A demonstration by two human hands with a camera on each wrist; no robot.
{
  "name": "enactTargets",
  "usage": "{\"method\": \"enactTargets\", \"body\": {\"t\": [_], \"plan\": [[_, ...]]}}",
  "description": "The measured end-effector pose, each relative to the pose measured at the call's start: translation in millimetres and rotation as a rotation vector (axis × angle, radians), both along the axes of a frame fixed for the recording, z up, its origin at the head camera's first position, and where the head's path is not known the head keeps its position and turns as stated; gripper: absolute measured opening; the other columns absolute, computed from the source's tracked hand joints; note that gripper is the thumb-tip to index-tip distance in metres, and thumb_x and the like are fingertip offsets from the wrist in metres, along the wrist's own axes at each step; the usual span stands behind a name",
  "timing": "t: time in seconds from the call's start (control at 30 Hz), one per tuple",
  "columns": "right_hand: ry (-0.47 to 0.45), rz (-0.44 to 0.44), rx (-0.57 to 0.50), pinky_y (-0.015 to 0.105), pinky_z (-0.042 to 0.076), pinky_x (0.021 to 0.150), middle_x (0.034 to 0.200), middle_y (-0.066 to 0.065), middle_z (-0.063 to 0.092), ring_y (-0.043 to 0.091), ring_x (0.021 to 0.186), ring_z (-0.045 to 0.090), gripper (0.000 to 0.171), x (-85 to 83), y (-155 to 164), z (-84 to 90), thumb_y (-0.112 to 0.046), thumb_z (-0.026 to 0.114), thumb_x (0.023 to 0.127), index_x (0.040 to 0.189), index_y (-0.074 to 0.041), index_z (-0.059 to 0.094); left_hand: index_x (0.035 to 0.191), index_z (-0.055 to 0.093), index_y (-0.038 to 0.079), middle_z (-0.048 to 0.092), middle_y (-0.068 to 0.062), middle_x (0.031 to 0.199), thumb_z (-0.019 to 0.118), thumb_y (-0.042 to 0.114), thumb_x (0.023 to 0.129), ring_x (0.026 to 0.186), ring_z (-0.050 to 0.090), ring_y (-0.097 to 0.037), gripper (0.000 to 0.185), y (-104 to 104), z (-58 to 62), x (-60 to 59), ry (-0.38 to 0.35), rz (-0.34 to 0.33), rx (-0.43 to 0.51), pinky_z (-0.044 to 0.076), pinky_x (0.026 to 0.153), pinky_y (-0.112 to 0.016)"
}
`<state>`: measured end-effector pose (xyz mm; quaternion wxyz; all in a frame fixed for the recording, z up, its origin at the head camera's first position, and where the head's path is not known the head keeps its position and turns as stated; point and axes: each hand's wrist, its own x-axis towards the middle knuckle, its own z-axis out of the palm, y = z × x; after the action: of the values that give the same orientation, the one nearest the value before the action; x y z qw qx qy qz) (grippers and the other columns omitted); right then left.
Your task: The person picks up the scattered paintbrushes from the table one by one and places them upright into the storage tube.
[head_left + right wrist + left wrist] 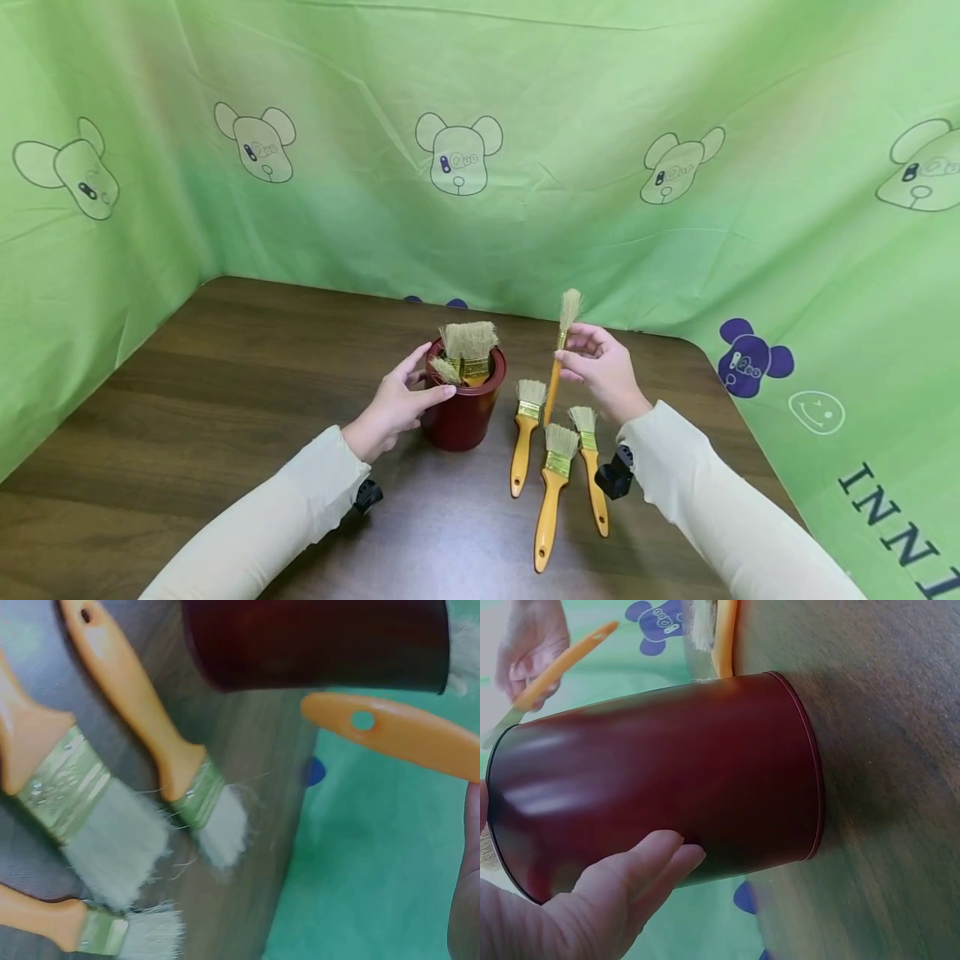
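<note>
Head view: the left hand (390, 408) comes in from the left, its grip curled round the side of a dark red pot (459, 423), thumb on the rim. The right hand (602, 371), raised above the worktop (225, 400), has its grip pinched on a paintbrush (554, 383), bristles up, handle slanting down, to the right of the pot and apart from it. Other brushes (469, 342) stand bristles-up in the pot; three loose brushes (551, 500) lie beside it. The worktop is dark wood-grain, shiny near the front. Green cloth (345, 233) with cartoon animal heads hangs behind and on both sides.
</note>
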<state>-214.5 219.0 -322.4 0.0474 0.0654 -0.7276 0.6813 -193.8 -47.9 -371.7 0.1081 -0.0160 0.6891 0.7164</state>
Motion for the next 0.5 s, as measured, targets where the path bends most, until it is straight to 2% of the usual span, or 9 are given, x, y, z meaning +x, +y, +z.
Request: {"method": "enactTargets", "body": {"t": [0.07,0.17,0.23,0.33,0.43,0.47,0.5], "plan": [[0.014,0.012,-0.015,0.023,0.054,0.067,0.087,-0.004,0.056,0.005,0.076,0.060,0.032,-0.2,-3,5.6,0.013,0.056,0.083,0.111,-0.003,0.050,0.150,0.033,0.026,0.037,-0.022,0.146,0.071,0.012,0.085,0.120,0.050,-0.039,0.076,0,0.2,-0.2,-0.002,0.005,0.005,0.046,0.085,-0.060],[0.017,0.025,-0.049,0.023,0.054,0.068,0.088,-0.003,0.056,0.006,0.077,0.060,0.034,-0.3,-9,14.4,0.014,0.055,0.083,0.112,-0.004,0.049,0.150,0.033,0.026,0.038,-0.021,0.145,0.071,0.013,0.085,0.115,0.053,-0.034,0.076,0,0.1,0.0,0.001,0.004,-0.005,0.051,0.073,-0.049],[0.023,0.035,-0.069,0.023,0.054,0.070,0.089,-0.002,0.056,0.007,0.078,0.059,0.035,-0.7,-14,20.6,0.015,0.054,0.083,0.113,-0.003,0.048,0.150,0.033,0.027,0.039,-0.021,0.145,0.071,0.013,0.085,0.108,0.055,-0.030,0.076,0,-0.1,0.3,0.002,0.006,-0.007,0.048,0.063,-0.039],[0.032,0.056,-0.099,0.024,0.054,0.072,0.091,0.000,0.054,0.009,0.080,0.059,0.037,-1.6,-22,30.0,0.016,0.053,0.083,0.114,-0.003,0.046,0.150,0.033,0.026,0.040,-0.021,0.144,0.071,0.013,0.086,0.104,0.054,-0.027,0.076,1,-1.8,1.0,0.014,0.010,0.004,0.043,0.059,-0.034],[0.044,0.072,-0.112,0.025,0.054,0.073,0.092,0.001,0.052,0.009,0.081,0.059,0.037,-2.5,-30,38.6,0.017,0.052,0.083,0.114,-0.003,0.045,0.151,0.031,0.020,0.039,-0.025,0.143,0.068,0.009,0.086,0.110,0.051,-0.030,0.076,3,-5.5,0.9,0.047,0.008,0.053,0.047,0.075,-0.039],[0.050,0.074,-0.116,0.025,0.054,0.072,0.092,0.001,0.052,0.009,0.081,0.059,0.038,-2.7,-33,41.2,0.017,0.051,0.084,0.114,-0.004,0.045,0.151,0.030,0.019,0.038,-0.026,0.142,0.068,0.008,0.087,0.114,0.049,-0.030,0.076,3,-7.0,0.7,0.059,0.006,0.072,0.046,0.083,-0.041],[0.056,0.075,-0.124,0.026,0.055,0.072,0.092,0.001,0.052,0.010,0.081,0.059,0.038,-2.9,-36,43.5,0.017,0.051,0.083,0.115,-0.004,0.045,0.152,0.029,0.018,0.037,-0.026,0.142,0.067,0.007,0.087,0.114,0.049,-0.030,0.076,4,-8.3,0.4,0.064,0.006,0.093,0.045,0.086,-0.041]]}}
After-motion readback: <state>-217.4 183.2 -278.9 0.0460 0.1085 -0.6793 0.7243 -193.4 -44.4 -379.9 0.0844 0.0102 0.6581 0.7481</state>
